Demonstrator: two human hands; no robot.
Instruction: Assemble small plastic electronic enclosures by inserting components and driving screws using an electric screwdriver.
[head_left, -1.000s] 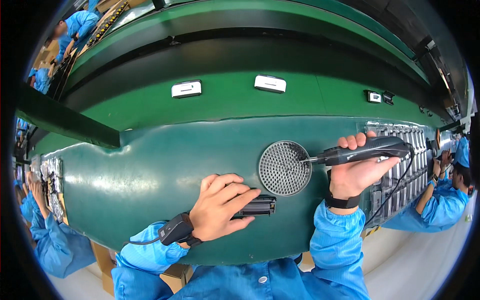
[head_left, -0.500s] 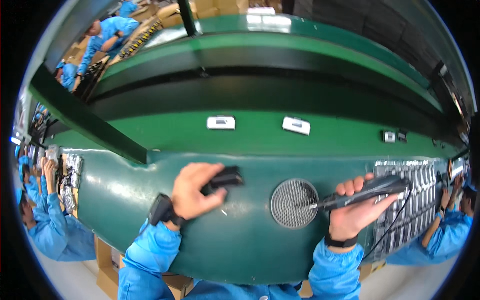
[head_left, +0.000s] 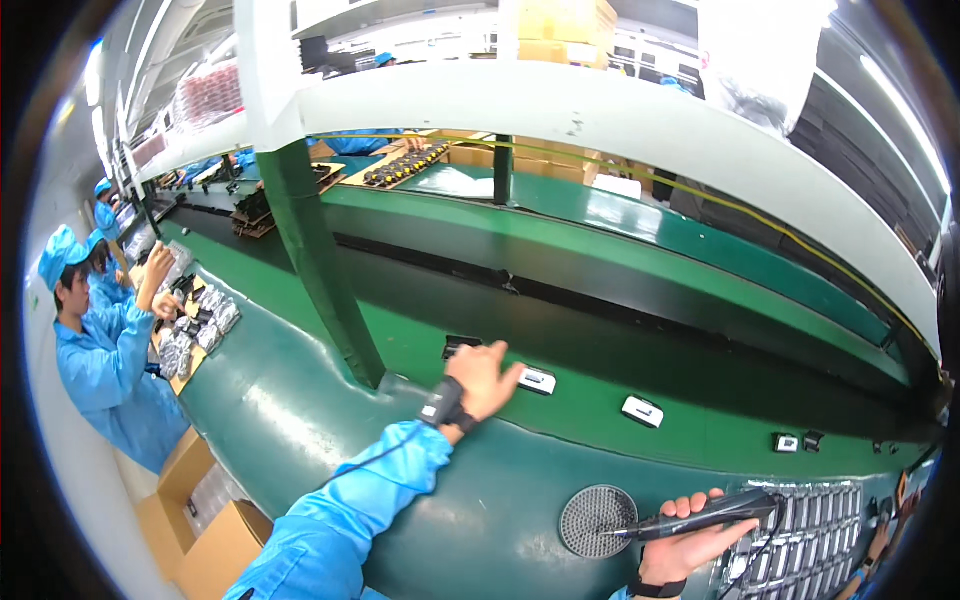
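Note:
My left hand reaches over the green belt with its fingers stretched out and thumb apart, holding nothing that I can see. Just beyond it, at the back of the hand, a small black box-shaped part lies on the belt; the hand partly overlaps it. My right hand is wrapped around a black electric screwdriver held nearly level, pointing left. Its bit is over a round grey dish with a grid of small holes on the dark green bench. Whether the bit touches the dish I cannot tell.
White cased parts lie on the belt. A clear tray of parts is right of my right hand. A green post rises left of my left hand. A co-worker stands far left, beside an open carton.
My left hand has carried the black part from over the bench forward to the belt and let go. The view has tilted up and turned left. My right hand still grips the screwdriver.

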